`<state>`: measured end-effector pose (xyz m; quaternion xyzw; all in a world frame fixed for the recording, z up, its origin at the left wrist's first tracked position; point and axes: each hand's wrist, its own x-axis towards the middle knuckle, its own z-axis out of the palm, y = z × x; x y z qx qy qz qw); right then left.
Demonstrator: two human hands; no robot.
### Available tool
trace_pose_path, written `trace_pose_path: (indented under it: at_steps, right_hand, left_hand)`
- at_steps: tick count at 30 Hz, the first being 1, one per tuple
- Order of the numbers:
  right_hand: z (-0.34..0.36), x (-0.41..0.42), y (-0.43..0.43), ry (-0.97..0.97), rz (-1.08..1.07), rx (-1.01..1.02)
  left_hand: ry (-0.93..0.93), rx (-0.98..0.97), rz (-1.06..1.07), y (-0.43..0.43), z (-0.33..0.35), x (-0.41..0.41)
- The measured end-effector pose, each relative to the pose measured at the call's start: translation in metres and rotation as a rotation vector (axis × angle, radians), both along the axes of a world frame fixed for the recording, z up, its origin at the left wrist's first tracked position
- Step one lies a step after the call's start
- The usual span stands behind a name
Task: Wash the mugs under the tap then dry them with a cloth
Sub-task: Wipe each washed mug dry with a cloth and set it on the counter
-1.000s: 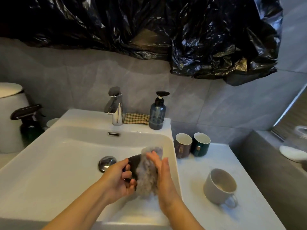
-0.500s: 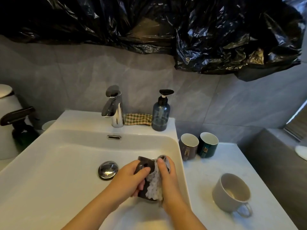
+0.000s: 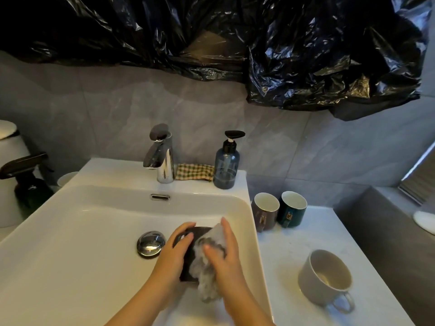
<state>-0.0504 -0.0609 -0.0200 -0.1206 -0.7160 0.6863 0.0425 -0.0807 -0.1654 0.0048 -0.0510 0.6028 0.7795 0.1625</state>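
The wall behind is grey tile, with a black plastic sheet (image 3: 306, 55) hanging over its upper part. Below it a white sink (image 3: 70, 255) stands, and I see no water coming from the tap (image 3: 162, 156).

Over the right side of the basin, the left hand (image 3: 174, 252) holds a dark mug (image 3: 187, 264) with its fingers curled round the side. The right hand (image 3: 226, 255) wraps a fluffy grey cloth (image 3: 208, 283) against the mug, thumb on the near face and fingers over the top. I judge this to be the drying step.

To do it well, the left hand should keep a firm hold, since a wet mug slips easily, and turn the mug little by little so the cloth meets the whole wall. The cloth should also go inside and round the handle; I cannot tell if it reaches there.

On the counter (image 3: 294, 245) to the right, a brown mug (image 3: 264, 211) and a green mug (image 3: 292, 208) stand side by side, and a grey cup (image 3: 324, 276) lies tilted, nearer. A checked cloth (image 3: 193, 171) lies between the tap and a soap bottle (image 3: 226, 165).
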Motion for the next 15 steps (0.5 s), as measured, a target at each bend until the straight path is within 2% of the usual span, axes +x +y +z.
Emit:
trace_pose_path:
  at_steps: [3, 5, 7, 10, 11, 13, 15]
  right_hand:
    - [0.003, 0.007, -0.008, 0.032, 0.191, 0.417]
    - [0.007, 0.006, -0.011, -0.01, 0.214, 0.611]
    - [0.013, -0.002, -0.013, -0.043, 0.142, 0.682]
    - [0.012, -0.013, -0.008, 0.0, -0.046, 0.68]
    - [0.011, -0.019, -0.009, -0.045, -0.049, 0.69]
    - [0.007, -0.018, -0.012, -0.044, 0.098, 0.81]
    - [0.001, -0.009, -0.017, 0.056, 0.262, 0.921]
  left_hand:
    - [-0.046, 0.06, 0.145, -0.005, -0.006, -0.004]
    - [-0.023, 0.034, 0.175, -0.005, -0.007, -0.006]
    - [0.0, 0.014, 0.148, -0.002, -0.008, -0.005]
    - [0.041, -0.03, 0.066, 0.002, -0.011, -0.001]
    - [0.078, -0.066, 0.051, 0.002, -0.015, -0.002]
    - [0.123, -0.102, 0.079, -0.002, -0.018, -0.006]
    - [0.111, -0.077, 0.117, -0.007, -0.017, -0.009]
